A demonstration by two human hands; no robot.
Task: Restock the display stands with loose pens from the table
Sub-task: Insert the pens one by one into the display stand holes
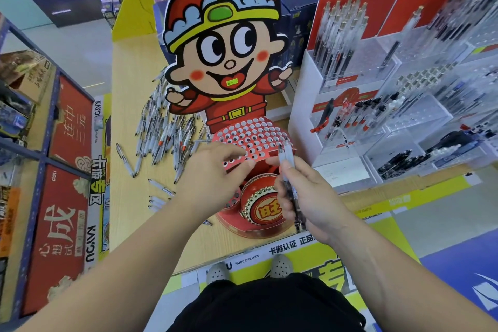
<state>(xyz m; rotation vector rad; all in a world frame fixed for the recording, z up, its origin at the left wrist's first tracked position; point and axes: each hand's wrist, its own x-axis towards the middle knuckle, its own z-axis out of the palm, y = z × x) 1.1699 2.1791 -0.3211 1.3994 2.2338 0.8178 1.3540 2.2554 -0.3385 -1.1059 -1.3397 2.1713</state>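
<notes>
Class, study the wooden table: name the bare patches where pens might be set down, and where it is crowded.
Bare wood lies between the yellow divider and the pen pile, and again between the stray pens and the near edge of the table. Crowded: the pile itself and around the red stand.

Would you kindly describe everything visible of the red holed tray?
The red holed tray looks like printed cardboard: a curved, tilted panel dotted with rows of round holes, all apparently empty. It sits below the belt of the cartoon figure, above a red drum. The left hand seems to touch its front edge.
</notes>
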